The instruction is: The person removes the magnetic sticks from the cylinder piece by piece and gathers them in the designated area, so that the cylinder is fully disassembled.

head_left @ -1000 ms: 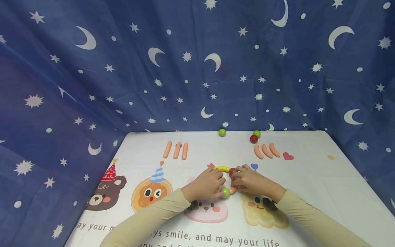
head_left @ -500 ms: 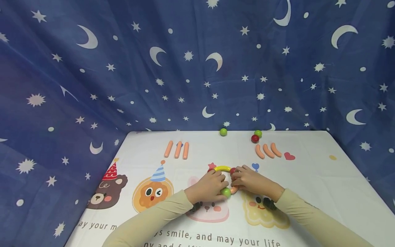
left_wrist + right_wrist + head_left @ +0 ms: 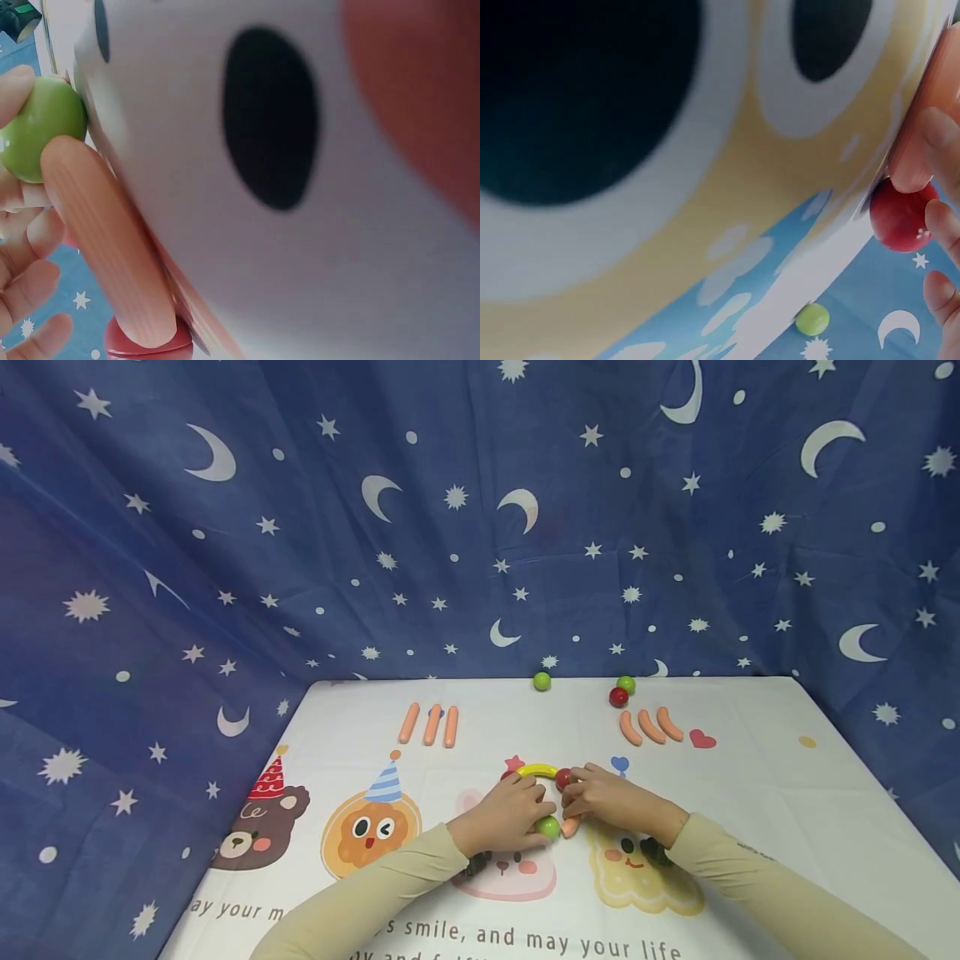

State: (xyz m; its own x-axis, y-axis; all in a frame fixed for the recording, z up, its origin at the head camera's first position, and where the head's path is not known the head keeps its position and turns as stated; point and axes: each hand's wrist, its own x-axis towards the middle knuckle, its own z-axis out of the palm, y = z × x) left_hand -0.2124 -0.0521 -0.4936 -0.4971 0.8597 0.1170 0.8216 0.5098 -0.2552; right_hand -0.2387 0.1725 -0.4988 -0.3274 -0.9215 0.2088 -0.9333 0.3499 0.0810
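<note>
In the head view my left hand (image 3: 506, 814) pinches a green ball (image 3: 549, 827) between thumb and finger, low over the white tabletop. Close beside that ball, in the left wrist view, a straight sausage (image 3: 109, 240) reaches to a red ball (image 3: 150, 343); my hand hides this sausage from above. My right hand (image 3: 611, 797) holds a curved sausage (image 3: 571, 825), with its thumb on the sausage's side in the right wrist view. A second red ball (image 3: 563, 778) touches the sausage's far end, near my fingertips. A yellow curved piece (image 3: 537, 770) spans between the red balls.
Three straight sausages (image 3: 432, 725) lie at the back left. Three curved sausages (image 3: 651, 727) lie at the back right, near a red ball (image 3: 618, 697) and a green ball (image 3: 626, 684). Another green ball (image 3: 542, 682) sits by the back edge, against the blue star curtain (image 3: 465, 568).
The curved sausage under my right hand has turned, its near end swinging right, away from the green ball. My left hand and the green ball have hardly moved.
</note>
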